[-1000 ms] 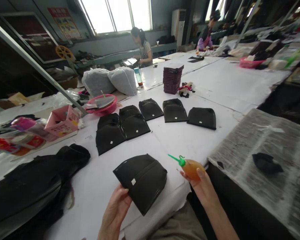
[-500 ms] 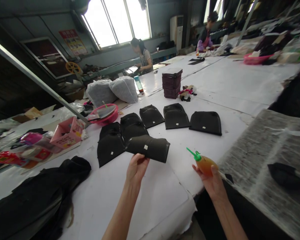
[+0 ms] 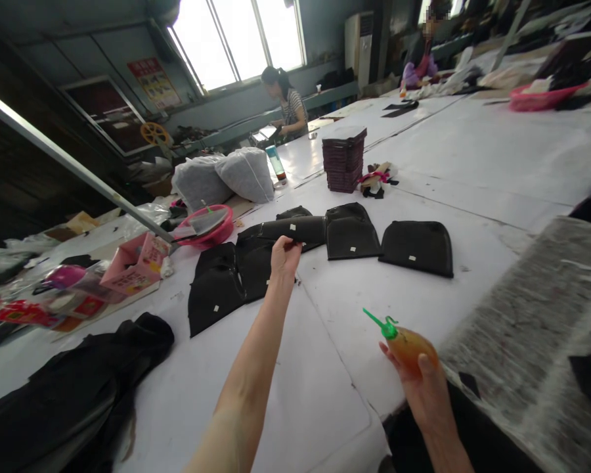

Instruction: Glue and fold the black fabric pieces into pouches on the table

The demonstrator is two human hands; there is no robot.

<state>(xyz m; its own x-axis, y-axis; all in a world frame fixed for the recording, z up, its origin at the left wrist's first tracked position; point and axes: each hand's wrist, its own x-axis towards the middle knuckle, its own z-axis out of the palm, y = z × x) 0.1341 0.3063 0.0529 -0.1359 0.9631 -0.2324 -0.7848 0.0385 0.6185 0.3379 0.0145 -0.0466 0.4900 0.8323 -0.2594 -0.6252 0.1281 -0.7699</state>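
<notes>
Reaching far over the white table, my left hand (image 3: 286, 256) pinches the near edge of a black moulded panel (image 3: 280, 228) with a small white label. That panel overlaps others lying behind it and hides part of them. My right hand (image 3: 421, 378) is wrapped around a squeeze bottle (image 3: 410, 348) of amber liquid, its green nozzle (image 3: 377, 322) pointing left and up. More black panels lie around: a pair of them (image 3: 217, 292) at the left, one (image 3: 352, 233) right of my left hand, and another (image 3: 416, 248) farther right.
A dark maroon stack (image 3: 343, 159) stands at the back beside fabric scraps (image 3: 375, 179). Leftward are a pink basin (image 3: 221, 231), a pink box (image 3: 132, 266) and black cloth (image 3: 79, 387). Wrapped grey sheeting (image 3: 536, 315) lies at the right. Two people work farther off.
My left hand has carried the black panel forward and up, from the near side of the row to over the panels behind. My right hand still holds the bottle, slightly lower in view.
</notes>
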